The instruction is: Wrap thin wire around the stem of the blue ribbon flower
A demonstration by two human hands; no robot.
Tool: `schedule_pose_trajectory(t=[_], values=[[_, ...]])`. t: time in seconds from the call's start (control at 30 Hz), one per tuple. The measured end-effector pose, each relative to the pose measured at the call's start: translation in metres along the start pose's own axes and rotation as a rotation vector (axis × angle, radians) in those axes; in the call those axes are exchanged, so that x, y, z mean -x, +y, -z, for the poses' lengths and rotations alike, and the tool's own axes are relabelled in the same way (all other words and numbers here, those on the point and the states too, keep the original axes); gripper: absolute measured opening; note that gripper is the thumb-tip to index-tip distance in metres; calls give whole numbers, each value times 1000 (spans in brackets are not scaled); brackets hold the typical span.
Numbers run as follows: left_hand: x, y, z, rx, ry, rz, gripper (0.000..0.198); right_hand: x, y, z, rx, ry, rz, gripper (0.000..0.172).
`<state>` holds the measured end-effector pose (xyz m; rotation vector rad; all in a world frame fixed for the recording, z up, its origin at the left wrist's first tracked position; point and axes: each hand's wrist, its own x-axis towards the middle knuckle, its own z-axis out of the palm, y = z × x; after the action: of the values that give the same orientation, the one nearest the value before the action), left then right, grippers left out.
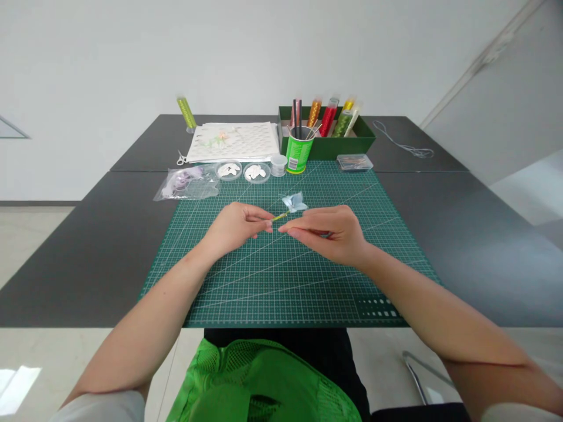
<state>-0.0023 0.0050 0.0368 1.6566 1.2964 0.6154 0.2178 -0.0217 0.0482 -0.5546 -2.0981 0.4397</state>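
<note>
A small pale blue artificial flower (pixel 295 201) is held up over the green cutting mat (pixel 272 293), its petals pointing away from me and to the right. Its thin yellow-green stem (pixel 280 216) is pinched between the thumb and fingers of my left hand (pixel 235 228). Just right of the stem, my right hand (pixel 334 233) has thumb and forefinger pressed together, their tips close to my left fingertips. Whatever lies between those right fingertips, perhaps something very thin, is too small to make out.
Beyond the hands stand dishes of white pieces (pixel 257 172), a small lidded tub (pixel 278 164), a green can of tools (pixel 299 153) and a green box of thread spools (pixel 369 140). A plastic bag (pixel 189 183), scissors (pixel 181 158), papers (pixel 246 140) and a clear case (pixel 354 162) lie around.
</note>
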Motion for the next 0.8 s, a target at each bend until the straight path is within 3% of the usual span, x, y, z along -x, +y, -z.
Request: schedule_pose_trajectory(t=[0.17,0.3,0.57,0.8], values=[[4,-4,-17,-1,-319,29,18,-4,2,9,-158,12,-197,17],[12,0,-27,-26,-423,34,15,-3,16,6,-148,-4,-330,19],[22,11,-27,-11,-412,-21,8,-2,51,7,-178,-88,-517,25],[22,13,-22,23,-334,-33,9,3,70,6,-162,-104,-562,29]])
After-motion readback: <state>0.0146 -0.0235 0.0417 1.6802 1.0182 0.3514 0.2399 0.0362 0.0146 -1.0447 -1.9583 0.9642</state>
